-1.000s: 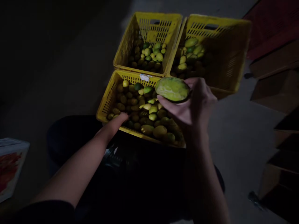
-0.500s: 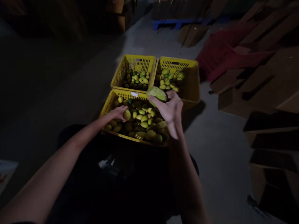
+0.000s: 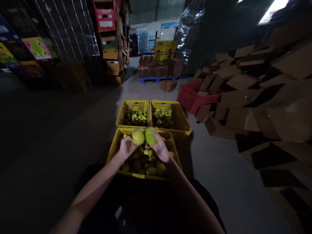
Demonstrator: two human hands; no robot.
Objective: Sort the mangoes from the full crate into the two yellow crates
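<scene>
Yellow-green in colour, head view: holds a pale fruit (image 3: 138,137) in the left hand (image 3: 126,147), with fingers closed around its left side. Holds a greener fruit (image 3: 150,136) in the right hand (image 3: 161,149), with thumb laid over its right side; cannot tell the placing of the remaining fingers, mostly hidden. Shows both side by side, raised over the far part of the yellow front crate (image 3: 143,177); cannot tell contact from a very narrow gap.

Below the hands, in the same crate: many loose fruits (image 3: 151,171), green to yellow, partly shadowed. Directly behind, next to each other: a back-left crate (image 3: 133,104) and a back-right crate (image 3: 182,118), both yellow and slotted, both part-filled with similar fruit.

Beyond, to the right: a red crate (image 3: 190,98) beside piled cardboard (image 3: 246,120), on grey floor (image 3: 214,159). Farther ahead: a blue pallet (image 3: 156,79) under boxes.
</scene>
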